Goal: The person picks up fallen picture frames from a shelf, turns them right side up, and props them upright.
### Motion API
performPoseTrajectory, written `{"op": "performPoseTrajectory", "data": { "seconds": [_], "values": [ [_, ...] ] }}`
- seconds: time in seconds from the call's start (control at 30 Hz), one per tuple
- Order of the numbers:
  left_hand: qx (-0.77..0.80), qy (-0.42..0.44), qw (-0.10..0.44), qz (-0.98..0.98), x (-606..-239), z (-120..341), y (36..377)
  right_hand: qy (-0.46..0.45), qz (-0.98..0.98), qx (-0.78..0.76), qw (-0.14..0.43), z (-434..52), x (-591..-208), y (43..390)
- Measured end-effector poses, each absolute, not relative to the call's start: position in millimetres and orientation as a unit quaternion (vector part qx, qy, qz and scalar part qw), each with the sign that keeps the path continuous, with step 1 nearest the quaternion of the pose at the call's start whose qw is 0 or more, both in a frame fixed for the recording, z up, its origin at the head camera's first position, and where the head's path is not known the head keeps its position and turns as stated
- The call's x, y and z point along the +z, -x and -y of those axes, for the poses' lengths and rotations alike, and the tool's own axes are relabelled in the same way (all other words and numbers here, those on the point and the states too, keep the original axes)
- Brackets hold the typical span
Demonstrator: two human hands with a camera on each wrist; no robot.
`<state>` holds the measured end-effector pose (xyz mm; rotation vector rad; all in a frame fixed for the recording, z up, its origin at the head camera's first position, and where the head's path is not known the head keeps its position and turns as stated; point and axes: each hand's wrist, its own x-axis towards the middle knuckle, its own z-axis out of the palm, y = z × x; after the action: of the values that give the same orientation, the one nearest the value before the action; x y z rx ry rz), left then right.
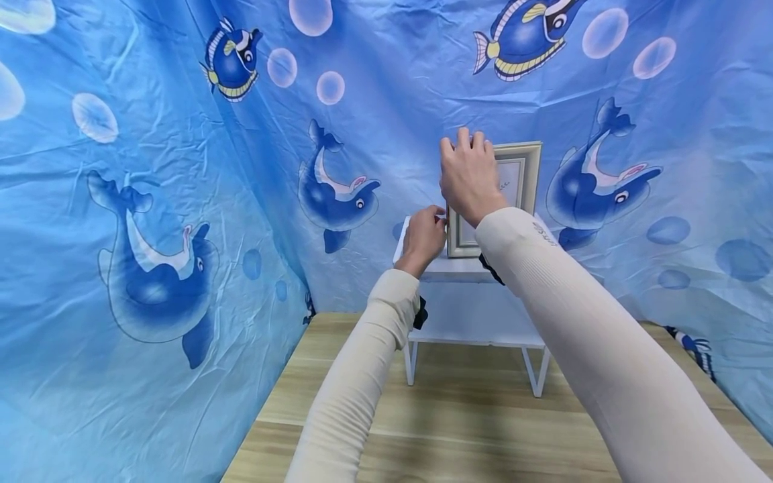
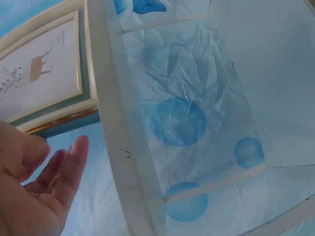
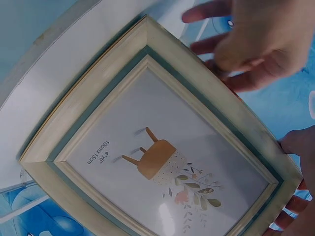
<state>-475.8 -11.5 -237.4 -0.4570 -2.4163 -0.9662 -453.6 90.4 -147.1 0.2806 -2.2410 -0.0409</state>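
Observation:
A cream picture frame [image 1: 529, 178] stands upright on a small white table [image 1: 461, 267]. Its printed sheet [image 3: 167, 167] shows a stool with flowers. My right hand [image 1: 471, 174] grips the frame's upper left part from above; in the right wrist view, the thumb lies at the edge and fingers [image 3: 290, 216] show beyond it. Beside the frame's left edge is my left hand [image 1: 425, 235], its loosely bent fingers [image 2: 76, 160] close to or touching that edge. Nothing is visibly held in it. My right hand and forearm cover part of the frame in the head view.
Blue curtains [image 1: 386, 107] printed with dolphins, fish and bubbles hang behind and at the sides. The white table's metal legs [image 1: 537, 372] stand on a wood-grain surface [image 1: 459, 429].

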Motion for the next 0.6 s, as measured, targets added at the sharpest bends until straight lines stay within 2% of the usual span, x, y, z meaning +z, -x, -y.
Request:
{"op": "performPoseTrajectory", "data": {
  "seconds": [0.37, 0.6],
  "values": [
    [-0.365, 0.164, 0.188, 0.897, -241.0, 12.9, 480.4, -0.125, 0.899, 0.008, 0.420, -95.3, -147.6, 451.8],
    [-0.367, 0.167, 0.179, 0.897, -240.5, 15.8, 485.7, -0.148, 0.895, 0.024, 0.420, -100.4, -146.0, 451.4]
  ]
}}
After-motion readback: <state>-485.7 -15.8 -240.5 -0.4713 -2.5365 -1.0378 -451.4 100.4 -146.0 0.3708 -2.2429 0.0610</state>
